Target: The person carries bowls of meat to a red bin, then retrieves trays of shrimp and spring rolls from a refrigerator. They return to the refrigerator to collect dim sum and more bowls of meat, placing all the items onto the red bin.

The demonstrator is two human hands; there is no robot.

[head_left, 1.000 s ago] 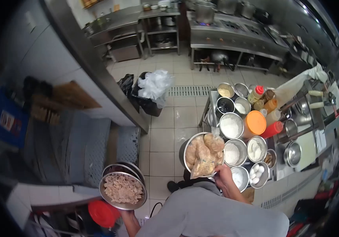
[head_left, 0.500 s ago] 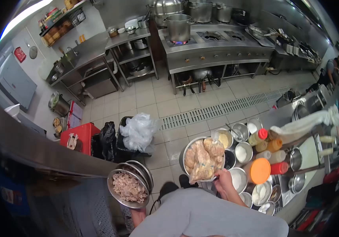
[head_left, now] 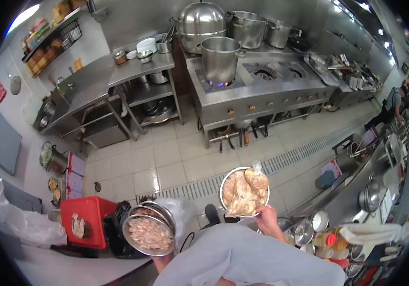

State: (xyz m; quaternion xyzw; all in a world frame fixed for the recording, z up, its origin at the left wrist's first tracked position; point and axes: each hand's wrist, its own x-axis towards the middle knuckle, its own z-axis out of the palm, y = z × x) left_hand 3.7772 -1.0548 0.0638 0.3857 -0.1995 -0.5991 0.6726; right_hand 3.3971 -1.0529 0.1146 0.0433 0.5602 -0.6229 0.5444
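My left hand point(head_left: 162, 261) is under a metal bowl point(head_left: 139, 248) at the lower left, its fingers mostly hidden by it. Pale chopped meat point(head_left: 151, 233) fills this bowl. Tucked close behind it are more metal bowls, one with brownish contents point(head_left: 148, 213). At centre, my right hand point(head_left: 267, 220) grips the edge of a round, light-rimmed bowl point(head_left: 222, 191). Large pieces of pale, brownish meat point(head_left: 242, 193) lie in it, at least partly in clear plastic. Both loads are held above the floor, in front of my grey clothing.
Ahead stands a steel stove point(head_left: 218, 107) with a tall pot point(head_left: 220, 62) over a lit flame. A floor drain grate point(head_left: 285, 160) crosses the tiles. A red bin point(head_left: 87, 209) and black bag point(head_left: 121, 238) stand left. Sauce bottles point(head_left: 326, 239) crowd the right counter. A person point(head_left: 395, 102) is far right.
My view has moved forward and turned, so the stove looks nearer and the right counter with its bottles has slid down and right. Both hands keep their bowls.
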